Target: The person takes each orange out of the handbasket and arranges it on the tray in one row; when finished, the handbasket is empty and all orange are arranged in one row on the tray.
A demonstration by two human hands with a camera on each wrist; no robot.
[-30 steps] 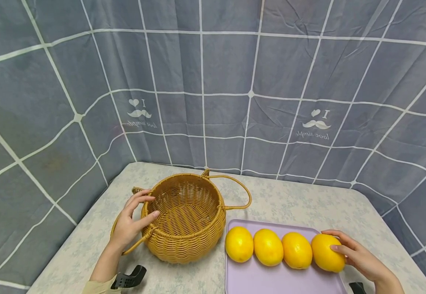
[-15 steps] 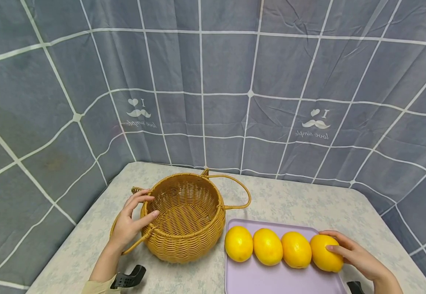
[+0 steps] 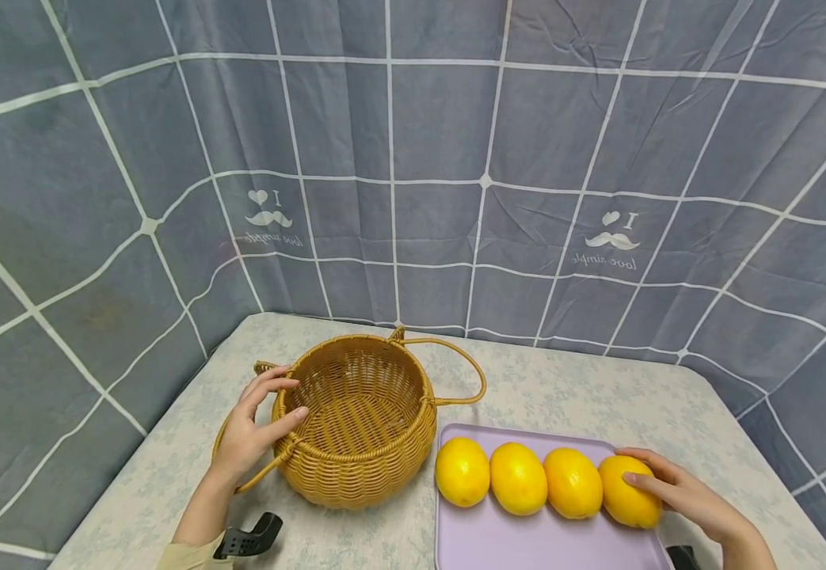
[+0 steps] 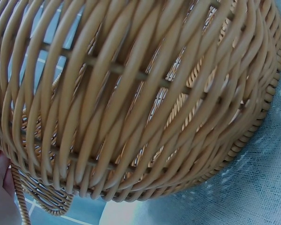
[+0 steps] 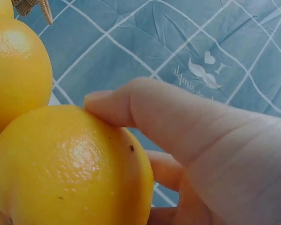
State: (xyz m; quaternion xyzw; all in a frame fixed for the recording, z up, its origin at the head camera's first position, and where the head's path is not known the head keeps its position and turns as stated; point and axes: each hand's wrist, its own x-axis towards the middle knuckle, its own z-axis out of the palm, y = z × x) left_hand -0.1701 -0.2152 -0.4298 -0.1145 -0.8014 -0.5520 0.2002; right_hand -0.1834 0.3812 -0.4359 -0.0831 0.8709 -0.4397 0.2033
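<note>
A round woven wicker basket (image 3: 355, 475) stands on the table, its mouth facing up and nothing inside. My left hand (image 3: 245, 439) grips its left rim, thumb and fingertips over the edge; in the left wrist view the basket's woven side (image 4: 131, 93) fills most of the picture. Several oranges sit in a row on a lilac tray (image 3: 527, 546). My right hand (image 3: 690, 495) holds the rightmost orange (image 3: 626, 495), thumb on top and fingers round its far right side. The right wrist view shows the thumb pressed on this orange (image 5: 70, 164), beside a neighbouring orange (image 5: 18, 70).
The basket's looped handle (image 3: 473, 372) sticks out to the right, behind the tray. Another handle (image 3: 263, 479) hangs by the left wrist. A pale patterned cloth (image 3: 584, 396) covers the table. A grey checked curtain (image 3: 441, 222) hangs behind and at both sides.
My right hand has shifted slightly left on the rightmost orange, which has moved a little left with it. My left hand and the basket have stayed in place.
</note>
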